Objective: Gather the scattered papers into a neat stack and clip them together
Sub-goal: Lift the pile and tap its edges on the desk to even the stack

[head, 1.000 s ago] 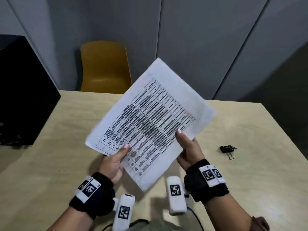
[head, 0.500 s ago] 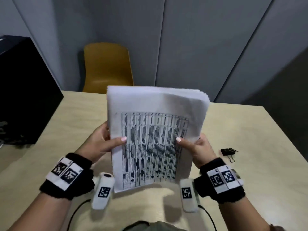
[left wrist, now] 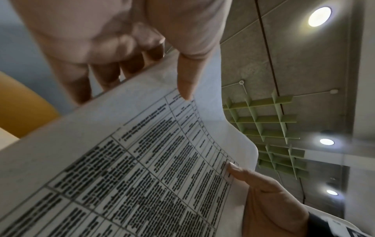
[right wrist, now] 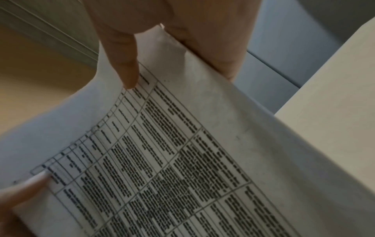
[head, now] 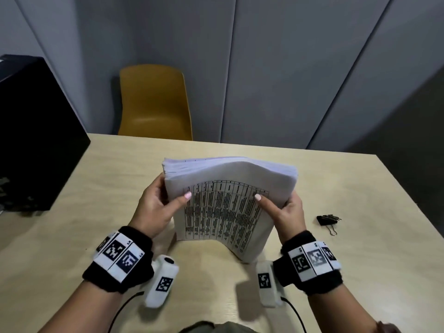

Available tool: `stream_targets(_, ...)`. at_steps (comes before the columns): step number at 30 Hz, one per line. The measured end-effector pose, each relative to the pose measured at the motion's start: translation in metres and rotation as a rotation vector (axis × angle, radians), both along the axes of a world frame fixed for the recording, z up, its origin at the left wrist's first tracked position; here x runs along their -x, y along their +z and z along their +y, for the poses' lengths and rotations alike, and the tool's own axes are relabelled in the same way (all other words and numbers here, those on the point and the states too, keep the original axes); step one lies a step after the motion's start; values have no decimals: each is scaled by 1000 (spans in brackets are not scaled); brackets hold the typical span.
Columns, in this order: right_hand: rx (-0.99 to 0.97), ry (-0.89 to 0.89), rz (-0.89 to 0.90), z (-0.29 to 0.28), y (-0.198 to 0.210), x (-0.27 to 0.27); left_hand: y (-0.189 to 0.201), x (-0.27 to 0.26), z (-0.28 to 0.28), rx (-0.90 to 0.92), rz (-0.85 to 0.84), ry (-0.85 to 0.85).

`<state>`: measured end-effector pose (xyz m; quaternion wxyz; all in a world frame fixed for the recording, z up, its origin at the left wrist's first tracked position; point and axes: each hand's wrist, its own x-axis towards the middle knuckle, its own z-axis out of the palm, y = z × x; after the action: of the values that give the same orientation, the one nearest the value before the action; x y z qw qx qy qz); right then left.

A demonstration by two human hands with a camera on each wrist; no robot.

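Observation:
A stack of white papers (head: 225,207) with a printed table on the front sheet stands on its lower edge on the wooden table (head: 96,188), its upper part bowed toward me. My left hand (head: 158,207) grips the stack's left side, thumb on the front sheet and fingers behind. On the other side my right hand (head: 286,212) grips it the same way. The left wrist view shows the papers (left wrist: 131,168) with my left hand (left wrist: 142,67) on them, thumb in front. In the right wrist view the papers (right wrist: 182,152) sit under my right hand (right wrist: 152,48). A black binder clip (head: 327,221) lies on the table to the right.
A yellow chair (head: 153,104) stands behind the table's far edge. A large black box (head: 31,140) occupies the table's left side. Grey wall panels (head: 288,68) rise behind. The table's right edge runs close to the clip.
The papers turned from a tilted, lifted hold to upright, then came down so the lower edge rests on the table. Both hands shifted to grip the two sides.

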<state>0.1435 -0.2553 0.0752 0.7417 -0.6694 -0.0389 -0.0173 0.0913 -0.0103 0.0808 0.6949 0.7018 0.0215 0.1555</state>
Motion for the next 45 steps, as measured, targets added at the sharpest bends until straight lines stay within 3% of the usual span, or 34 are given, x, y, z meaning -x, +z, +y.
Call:
stream_targets(4,-37,15,-41,8,8,0,6,-3,-12,-48,-62,111)
stream_targets(8,-43,15,-159,9,23,3,20,0,-14,-105,-151,116)
stream_targets(12,-28,-32,-336,8,38,5,31,7,-14,-317,-253,223)
stream_targets(16,279,-70,-559,7,47,3,36,3,-12,-709,-349,337)
stream_targets(19,482,-127,-620,3,43,5,36,1,-6,-776,-341,362)
stream_targets(23,549,-164,-635,5,40,12,36,5,-10,-812,-313,331)
stream_targets(30,423,-77,-613,-5,52,6,46,8,-1,-753,-331,224)
stream_targets(34,388,-88,-597,-15,53,1,50,9,9,-635,-317,254)
stream_targets(41,134,-105,-497,-13,47,2,46,15,6,-633,-315,275)
stream_targets(45,28,99,-190,-15,38,-7,32,7,10,-284,-103,10)
